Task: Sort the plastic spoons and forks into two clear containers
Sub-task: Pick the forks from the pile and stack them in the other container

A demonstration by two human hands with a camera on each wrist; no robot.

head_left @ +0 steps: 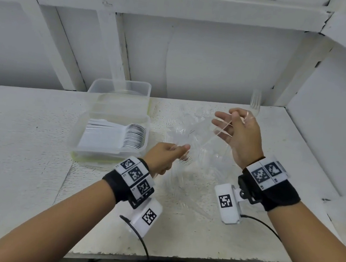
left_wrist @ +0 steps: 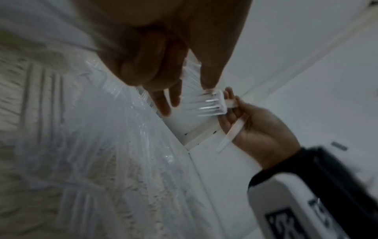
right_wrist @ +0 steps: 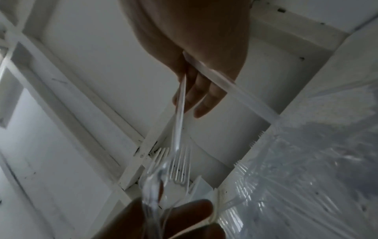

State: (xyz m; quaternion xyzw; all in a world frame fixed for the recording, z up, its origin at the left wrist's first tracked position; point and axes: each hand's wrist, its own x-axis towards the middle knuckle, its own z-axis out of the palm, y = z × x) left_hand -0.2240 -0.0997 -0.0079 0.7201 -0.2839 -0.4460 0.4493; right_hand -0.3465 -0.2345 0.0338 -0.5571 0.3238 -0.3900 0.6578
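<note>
Head view, with both wrist views. The right hand [head_left: 240, 134] is pinching the handles of a few clear plastic forks [head_left: 222, 132] between thumb and fingertips, its other fingers spreading loosely. The left hand [head_left: 165, 158] is curling around further clear cutlery [right_wrist: 151, 194], tines pointing away from the palm. The loose pile of clear forks [head_left: 187, 145] is lying on the table [head_left: 24, 145] between and just beyond the hands, its pieces fanning toward 12 o'clock; the left hand is the nearer to it.

The near container [head_left: 110, 136] is sitting at 9 o'clock from the left hand, holding a nested row of white spoons [head_left: 132, 136], handles running toward 9 o'clock. The far container [head_left: 120, 89] is touching it at 12 o'clock; whether it holds anything cannot be told. As a judgement, the held forks are heading for this far container, so the left hand is better placed.
</note>
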